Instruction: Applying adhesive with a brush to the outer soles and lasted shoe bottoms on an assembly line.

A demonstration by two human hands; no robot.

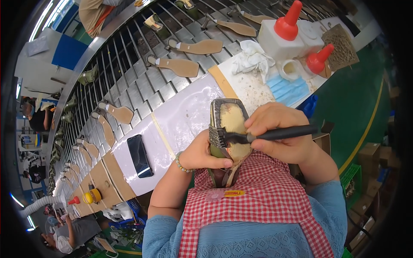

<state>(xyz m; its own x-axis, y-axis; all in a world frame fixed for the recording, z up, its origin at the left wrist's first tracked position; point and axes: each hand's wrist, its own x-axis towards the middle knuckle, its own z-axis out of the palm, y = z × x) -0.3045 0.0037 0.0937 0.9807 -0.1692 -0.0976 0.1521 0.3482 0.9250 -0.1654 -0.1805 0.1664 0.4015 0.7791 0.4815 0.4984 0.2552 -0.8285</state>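
- Two hands are occupied: the shoe (pixel 235 117) is gripped by the left hand (pixel 198 154), and the brush (pixel 237 138) is held by the right hand (pixel 282 134).
- The shoe is held above the lap, against the front of the apron (pixel 258 185), at the near edge of the desk (pixel 183 114), with its pale underside turned up.
- Its long axis is pointed away from the body, and its squared end is set farthest off.
- The brush is laid across that axis, nearly at a right angle, with its handle (pixel 286 132) pointed to the right.
- The bristles (pixel 217 137) are placed at the shoe's left edge, so the underside is crossed by the neck of the brush.
- The left hand is closed around the shoe's left side; its thumb (pixel 220 162) is laid below the bristles, and its other fingers are mostly hidden.
- The handle is pinched between the right hand's thumb and fingers, to the right of the shoe.
- The left hand is thus placed nearer to the bristles, just beside them.
- On the desk, the phone (pixel 140 156) is set to the left; the cloth (pixel 253 61) and mask (pixel 287 88) are placed beyond the right hand.
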